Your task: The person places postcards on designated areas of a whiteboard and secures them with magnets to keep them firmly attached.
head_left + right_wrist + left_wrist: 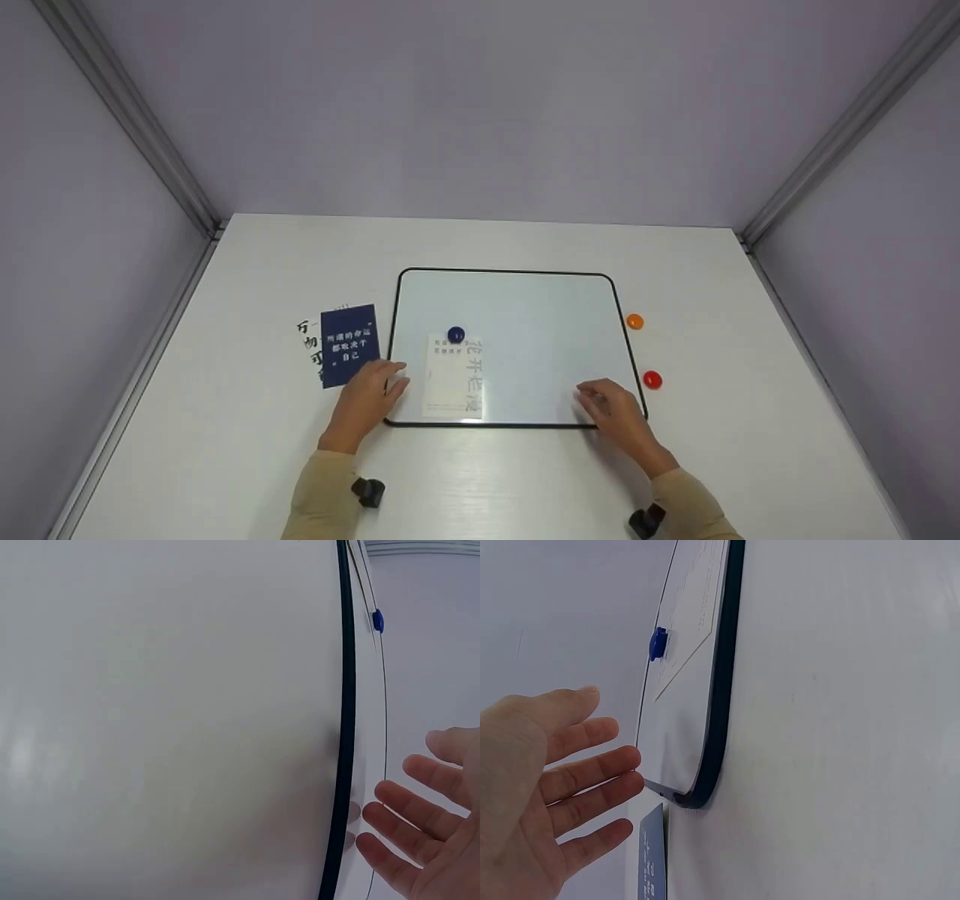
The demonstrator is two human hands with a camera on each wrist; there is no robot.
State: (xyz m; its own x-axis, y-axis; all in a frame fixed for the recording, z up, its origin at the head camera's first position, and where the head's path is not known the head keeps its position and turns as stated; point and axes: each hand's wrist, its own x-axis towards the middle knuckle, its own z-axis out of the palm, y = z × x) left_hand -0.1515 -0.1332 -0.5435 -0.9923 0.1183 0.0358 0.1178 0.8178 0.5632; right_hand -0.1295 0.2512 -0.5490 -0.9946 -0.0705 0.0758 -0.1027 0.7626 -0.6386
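I see the whiteboard (536,322) lying on the tabletop (187,420), a pale card (448,382) and blue magnet (456,334) on its left part. The left hand (367,397) is near the whiteboard's left edge, the right hand (615,411) near its lower right corner, both loosely spread, holding nothing; an orange magnet (635,322) and red magnet (652,380) sit just right of it.

A smooth, glossy face is shown by the board (540,330), which is edged with plastic-looking trim (348,675). Shiny plastic is suggested by the blue disc (456,335), orange disc (635,322) and red disc (653,380), paper by the pale card (447,382) and navy card (350,346). The table (495,480) is finished smooth, with slight sheen; the walls (480,112) are matt, bordered by metal-looking rails (129,112). Matt cloth is seen in the sleeves (322,491).
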